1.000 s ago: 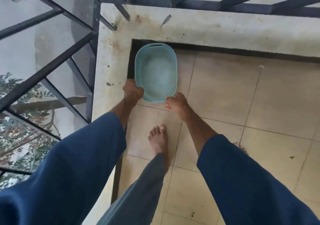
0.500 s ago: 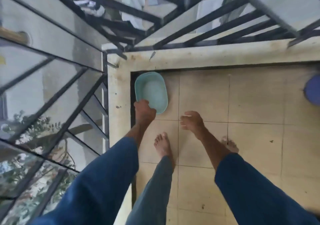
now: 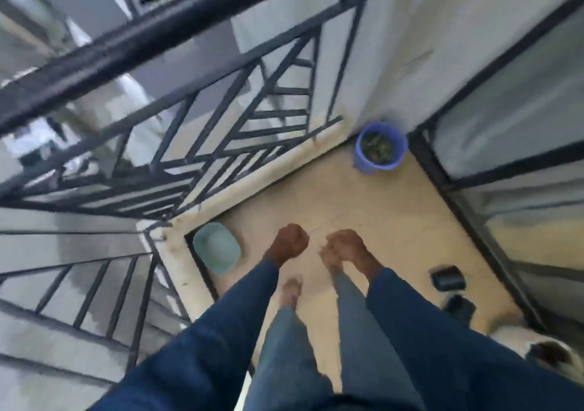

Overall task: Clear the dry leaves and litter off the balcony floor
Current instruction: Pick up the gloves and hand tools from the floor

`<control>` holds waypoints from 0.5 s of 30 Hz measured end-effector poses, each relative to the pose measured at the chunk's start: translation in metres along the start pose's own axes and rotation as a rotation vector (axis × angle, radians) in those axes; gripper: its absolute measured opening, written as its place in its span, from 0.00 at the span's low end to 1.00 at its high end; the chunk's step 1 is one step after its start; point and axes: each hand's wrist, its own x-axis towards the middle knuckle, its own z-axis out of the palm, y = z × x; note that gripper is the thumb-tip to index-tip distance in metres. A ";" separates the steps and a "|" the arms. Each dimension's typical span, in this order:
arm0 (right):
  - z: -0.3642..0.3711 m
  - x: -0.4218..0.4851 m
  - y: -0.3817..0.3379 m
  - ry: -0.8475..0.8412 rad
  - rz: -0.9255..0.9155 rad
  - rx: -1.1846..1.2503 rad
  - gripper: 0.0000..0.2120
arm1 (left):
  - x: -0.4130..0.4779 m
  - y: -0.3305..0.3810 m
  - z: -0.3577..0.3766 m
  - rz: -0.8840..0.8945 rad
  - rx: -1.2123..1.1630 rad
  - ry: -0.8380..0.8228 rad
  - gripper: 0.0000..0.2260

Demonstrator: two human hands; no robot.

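Note:
The view is blurred by motion. A light teal plastic basin [image 3: 216, 248] sits empty on the tiled balcony floor [image 3: 363, 208], in the corner by the kerb. My left hand [image 3: 289, 243] hovers to the right of the basin, curled into a fist, and holds nothing. Beside it, my right hand [image 3: 344, 248] hangs over the tiles with loose fingers and is also empty. A purple bucket [image 3: 380, 148] with dark leaves inside stands in the far corner by the wall.
A black metal railing [image 3: 189, 145] on a pale kerb [image 3: 252, 183] bounds the left and far sides. Dark-framed glass doors [image 3: 505, 170] run along the right. Two dark objects [image 3: 448, 279] lie on the floor near the door, a white thing [image 3: 537, 347] at the lower right.
Both hands have let go of the teal basin, which stays in the corner. I have straightened up and turned right, bringing the purple bucket and the doors into view.

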 end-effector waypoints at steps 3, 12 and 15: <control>-0.036 -0.049 0.029 0.017 0.018 0.041 0.02 | -0.029 0.042 0.021 0.072 0.072 -0.047 0.12; -0.111 -0.171 0.170 0.318 0.070 0.747 0.07 | -0.079 0.100 0.129 0.243 0.653 -0.229 0.14; -0.123 -0.199 0.222 0.361 0.111 1.019 0.05 | -0.083 0.124 0.181 0.318 0.832 -0.326 0.16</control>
